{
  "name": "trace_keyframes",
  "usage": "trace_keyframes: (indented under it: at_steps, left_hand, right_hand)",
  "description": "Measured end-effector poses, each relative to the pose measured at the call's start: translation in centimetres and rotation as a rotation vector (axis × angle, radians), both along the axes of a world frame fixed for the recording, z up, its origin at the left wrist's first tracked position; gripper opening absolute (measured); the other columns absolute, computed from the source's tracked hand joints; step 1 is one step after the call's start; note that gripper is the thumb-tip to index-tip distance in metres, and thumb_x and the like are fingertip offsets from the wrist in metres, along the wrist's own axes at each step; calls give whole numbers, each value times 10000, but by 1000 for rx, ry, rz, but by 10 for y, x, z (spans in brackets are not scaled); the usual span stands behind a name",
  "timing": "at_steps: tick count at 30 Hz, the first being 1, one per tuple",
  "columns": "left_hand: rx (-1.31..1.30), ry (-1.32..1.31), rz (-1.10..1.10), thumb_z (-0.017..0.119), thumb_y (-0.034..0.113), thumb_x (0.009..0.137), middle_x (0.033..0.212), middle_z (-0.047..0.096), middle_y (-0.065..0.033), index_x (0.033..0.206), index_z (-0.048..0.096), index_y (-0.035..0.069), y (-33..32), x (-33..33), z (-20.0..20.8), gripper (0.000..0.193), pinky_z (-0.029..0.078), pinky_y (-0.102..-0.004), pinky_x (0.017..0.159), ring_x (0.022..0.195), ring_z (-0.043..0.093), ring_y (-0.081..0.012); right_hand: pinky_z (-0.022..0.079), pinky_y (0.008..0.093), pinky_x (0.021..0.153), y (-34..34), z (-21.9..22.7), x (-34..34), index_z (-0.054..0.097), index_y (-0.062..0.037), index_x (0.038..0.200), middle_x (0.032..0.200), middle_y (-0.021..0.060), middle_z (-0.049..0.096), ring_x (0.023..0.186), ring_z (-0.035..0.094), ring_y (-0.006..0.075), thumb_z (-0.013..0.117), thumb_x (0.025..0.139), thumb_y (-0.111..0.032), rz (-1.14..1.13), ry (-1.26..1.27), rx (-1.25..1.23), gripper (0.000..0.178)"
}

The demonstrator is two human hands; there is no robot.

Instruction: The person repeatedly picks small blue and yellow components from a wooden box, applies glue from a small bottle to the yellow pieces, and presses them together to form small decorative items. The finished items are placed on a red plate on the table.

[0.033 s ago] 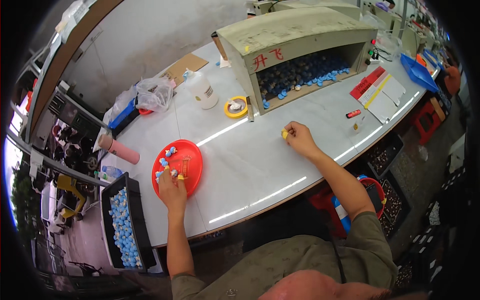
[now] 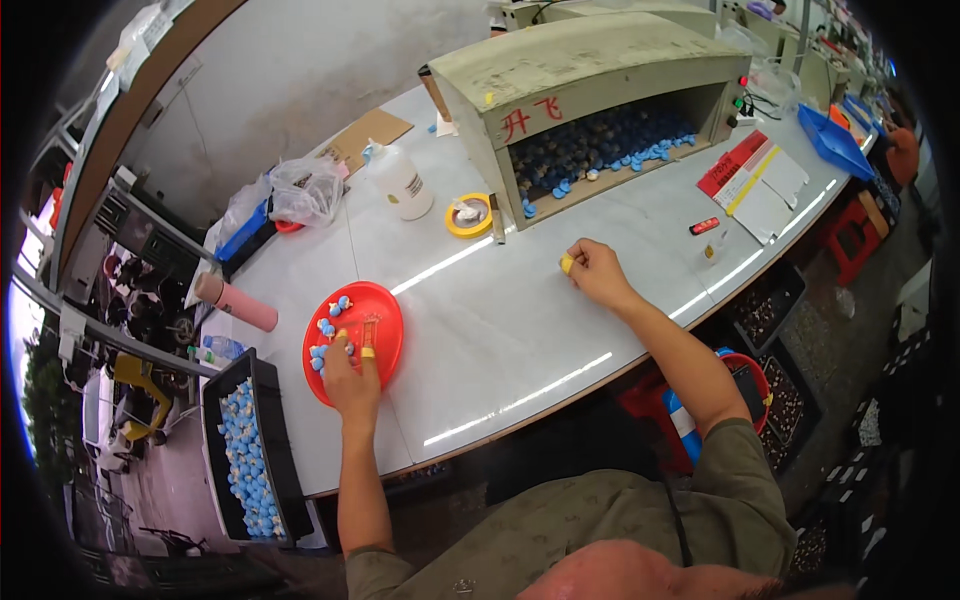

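Observation:
Over the red round plate (image 2: 388,300) my left hand (image 2: 351,378) is lowered, with yellow covers on its fingertips. Its thumb and forefinger are spread apart, and nothing shows between them. Several small blue-and-white pieces (image 2: 326,328) lie on the plate beside and under the fingers. Above the middle of the white table, my right hand (image 2: 598,272) is closed in a pinch, a yellow cover on one fingertip. Whatever it may hold is hidden.
A cream box-shaped machine (image 2: 590,70) with blue pieces inside stands at the back. A black bin (image 2: 285,430) of blue pieces sits at the left edge. Around them are a white bottle (image 2: 402,185), yellow tape roll (image 2: 468,214), pink flask (image 2: 240,302) and red-and-white card (image 2: 765,190).
My left thumb and forefinger have spread further apart over the plate. The right hand stays pinched in nearly the same place. The whole view has shifted slightly.

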State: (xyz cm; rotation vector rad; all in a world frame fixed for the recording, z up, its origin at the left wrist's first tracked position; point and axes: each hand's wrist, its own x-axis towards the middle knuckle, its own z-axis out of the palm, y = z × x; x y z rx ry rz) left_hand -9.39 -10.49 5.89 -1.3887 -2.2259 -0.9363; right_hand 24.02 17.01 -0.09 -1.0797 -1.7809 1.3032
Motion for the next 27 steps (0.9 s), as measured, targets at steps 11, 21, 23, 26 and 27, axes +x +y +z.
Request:
trace_keyframes:
  at_steps: [11, 21, 23, 26, 27]
  left_hand:
    - [-184, -1098, -642, 656, 76, 943, 1046, 676, -96, 1297, 545, -85, 121, 100, -58, 405, 509, -211, 733, 815, 617, -95]
    - [-155, -1185, -644, 657, 85, 954, 1027, 666, -87, 1302, 533, -99, 118, 94, -74, 413, 522, -224, 776, 853, 623, -102]
    - [-146, -1184, -648, 653, 126, 966, 1040, 673, -91, 1302, 544, -63, 119, 91, -75, 401, 523, -231, 744, 841, 635, -111]
    - [-124, -1295, -600, 632, 121, 974, 1059, 670, -109, 1321, 526, -61, 121, 92, -65, 406, 530, -240, 760, 860, 650, -126]
    - [-105, -1354, -558, 622, 109, 975, 1065, 666, -117, 1330, 515, -68, 119, 90, -63, 411, 534, -244, 776, 872, 654, -132]
  right_hand:
    - [540, 468, 828, 118, 33, -90, 717, -19, 979, 981, 217, 713, 951, 682, 382, 590, 854, -181, -83, -494, 475, 241]
    - [536, 430, 906, 149, 25, -108, 702, 30, 1076, 1066, 257, 696, 1050, 674, 372, 687, 779, -188, -10, -653, 287, 369]
    - [549, 395, 838, 148, 21, -95, 685, 26, 1088, 1043, 210, 712, 970, 693, 313, 712, 785, -139, -134, -359, 336, 346]
    - [532, 312, 728, 140, 7, -66, 655, -4, 1090, 983, 104, 694, 847, 655, 186, 727, 812, -86, -235, 89, 156, 299]
    - [521, 279, 690, 128, 9, -68, 645, -18, 1088, 958, 63, 681, 806, 631, 138, 729, 823, -71, -238, 234, 48, 282]
